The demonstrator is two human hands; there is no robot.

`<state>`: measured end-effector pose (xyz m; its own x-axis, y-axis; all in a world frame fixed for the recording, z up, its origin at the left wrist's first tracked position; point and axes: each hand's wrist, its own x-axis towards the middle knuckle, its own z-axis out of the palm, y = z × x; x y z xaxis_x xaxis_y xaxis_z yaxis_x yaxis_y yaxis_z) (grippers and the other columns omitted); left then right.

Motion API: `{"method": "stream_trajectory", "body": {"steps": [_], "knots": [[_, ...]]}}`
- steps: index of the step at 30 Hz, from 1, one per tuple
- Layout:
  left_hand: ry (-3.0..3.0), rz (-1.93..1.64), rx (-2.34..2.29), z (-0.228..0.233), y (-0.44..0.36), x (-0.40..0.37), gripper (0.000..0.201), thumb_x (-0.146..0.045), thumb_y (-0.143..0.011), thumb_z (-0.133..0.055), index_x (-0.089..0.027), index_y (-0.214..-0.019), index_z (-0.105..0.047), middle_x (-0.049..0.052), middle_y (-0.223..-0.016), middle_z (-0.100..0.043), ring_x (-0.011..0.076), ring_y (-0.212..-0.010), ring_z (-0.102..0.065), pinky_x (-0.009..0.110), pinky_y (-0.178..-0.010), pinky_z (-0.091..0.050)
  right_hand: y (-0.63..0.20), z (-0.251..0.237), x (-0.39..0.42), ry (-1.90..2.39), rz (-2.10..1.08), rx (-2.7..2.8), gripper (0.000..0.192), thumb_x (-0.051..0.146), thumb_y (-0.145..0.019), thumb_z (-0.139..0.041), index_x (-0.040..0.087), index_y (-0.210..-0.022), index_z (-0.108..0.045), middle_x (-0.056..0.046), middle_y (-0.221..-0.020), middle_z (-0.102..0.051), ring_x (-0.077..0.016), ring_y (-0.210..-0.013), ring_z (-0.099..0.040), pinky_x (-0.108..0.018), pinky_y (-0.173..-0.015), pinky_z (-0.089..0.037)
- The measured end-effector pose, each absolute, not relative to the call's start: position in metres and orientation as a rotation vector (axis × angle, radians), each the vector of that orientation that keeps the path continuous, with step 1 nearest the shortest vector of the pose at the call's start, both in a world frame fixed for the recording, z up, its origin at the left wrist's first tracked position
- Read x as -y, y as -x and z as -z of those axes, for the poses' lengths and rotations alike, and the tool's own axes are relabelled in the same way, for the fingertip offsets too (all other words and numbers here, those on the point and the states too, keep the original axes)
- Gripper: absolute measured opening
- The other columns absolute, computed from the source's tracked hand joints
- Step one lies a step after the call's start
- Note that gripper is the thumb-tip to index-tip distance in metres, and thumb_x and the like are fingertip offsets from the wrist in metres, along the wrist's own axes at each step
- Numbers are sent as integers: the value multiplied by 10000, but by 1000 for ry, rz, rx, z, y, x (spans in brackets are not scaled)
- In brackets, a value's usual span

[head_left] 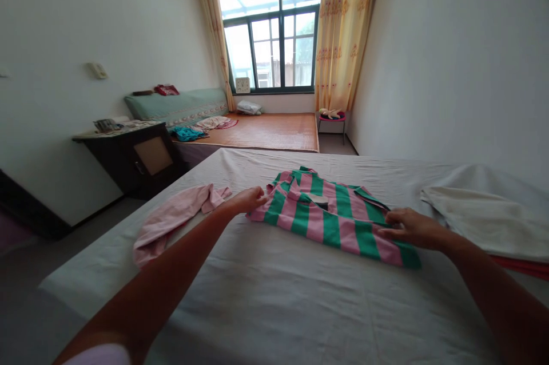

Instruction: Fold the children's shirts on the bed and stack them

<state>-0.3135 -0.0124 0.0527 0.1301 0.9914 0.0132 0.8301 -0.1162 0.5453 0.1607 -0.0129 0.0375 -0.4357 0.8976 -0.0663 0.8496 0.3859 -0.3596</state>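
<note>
I am looking down at a bed (274,308) covered with a pale sheet, and a pink and green striped shirt (330,216) is lying flat near its middle, partly folded. My left hand (249,200) is resting at the shirt's left edge, fingers curled loosely and touching the cloth near the collar end; I cannot tell whether it is actually pinching the fabric. My right hand (407,227) is lying on the shirt's right side, palm down, fingers bent and pressing on the stripes, with nothing visibly clamped in it. A crumpled pink garment (171,219) is lying on the sheet just to the left of my left hand, apart from the shirt. A folded white cloth (480,213) is sitting on the bed to the right, near the wall. Beyond the bed, a dark cabinet (137,156) is standing against the left wall, and a low platform with a woven mat (270,130) is stretching under the window (274,39), which has yellow curtains (343,27) hanging beside it.
</note>
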Motion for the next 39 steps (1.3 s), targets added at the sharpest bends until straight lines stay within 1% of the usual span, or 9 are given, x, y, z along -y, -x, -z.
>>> {"method": "stream_trajectory", "body": {"steps": [7,12,16,22,26,29,34,36,39], "knots": [[-2005,-517,-1582,-58,315,44,287,-429,-679,-592,-142,-673,-588,-38,-593,-499,113,-590,-462,209,-525,-287,-168,-56,19,1379,-897,2322,344,523,-698,-614,189,-693,-534,-10,-700,-563,-168,-690,-522,-278,-632,-422],[-1707,-806,-1342,-65,308,55,409,-522,-690,-630,-127,-789,-590,-16,-680,-541,114,-643,-486,206,-560,-331,-162,-71,43,1425,-1364,1945,524,540,-728,-627,211,-1124,-528,-12,-815,-603,-168,-729,-574,-281,-637,-478],[-1491,-875,-1422,-52,298,58,547,-574,-641,-686,-121,-938,-607,29,-782,-628,142,-691,-563,215,-579,-384,-161,-60,59,1483,-1278,1865,759,523,-648,-713,208,-1294,-469,-85,-988,-647,-253,-906,-614,-335,-752,-521],[-1418,-991,-1354,-55,304,56,660,-527,-653,-705,-154,-1175,-547,52,-885,-658,168,-757,-609,222,-586,-427,-164,-47,67,1398,-1261,1635,767,531,-730,-634,228,-1379,-359,-106,-1096,-666,-265,-935,-648,-343,-732,-547],[-1666,-753,-1343,-52,328,56,697,-496,-740,-628,-172,-1329,-447,-8,-704,-606,115,-611,-540,201,-540,-389,-176,-31,65,1449,-1224,1735,682,513,-755,-615,221,-1334,-406,-108,-1127,-662,-261,-965,-646,-338,-762,-537],[-1966,-556,-1448,-45,334,57,607,-453,-775,-584,-182,-1310,-493,-43,-592,-527,97,-518,-468,200,-514,-368,-182,-19,61,1587,-866,1939,634,526,-754,-598,191,-1276,-467,-125,-1077,-672,-264,-873,-663,-374,-757,-527],[-2499,-690,-1545,-57,301,71,291,-325,-862,-492,-242,-1088,-656,53,-982,-621,174,-923,-567,277,-838,-430,-154,-31,71,1448,-123,2213,384,427,-857,-453,194,-1128,-595,-137,-1128,-633,-272,-971,-610,-439,-893,-447],[-2640,-564,-1297,-62,284,79,252,-301,-873,-488,-244,-1027,-680,56,-1013,-628,179,-978,-560,272,-890,-413,-135,-37,80,1312,-217,2391,319,372,-883,-413,232,-1075,-625,-103,-1082,-648,-233,-963,-606,-378,-866,-459],[-2657,-313,-1064,-67,273,79,223,-314,-855,-528,-246,-981,-698,31,-944,-663,159,-879,-595,231,-827,-431,-116,-40,87,1264,-458,2589,254,371,-872,-437,240,-950,-640,-52,-899,-662,-165,-734,-608,-277,-684,-470]]}}
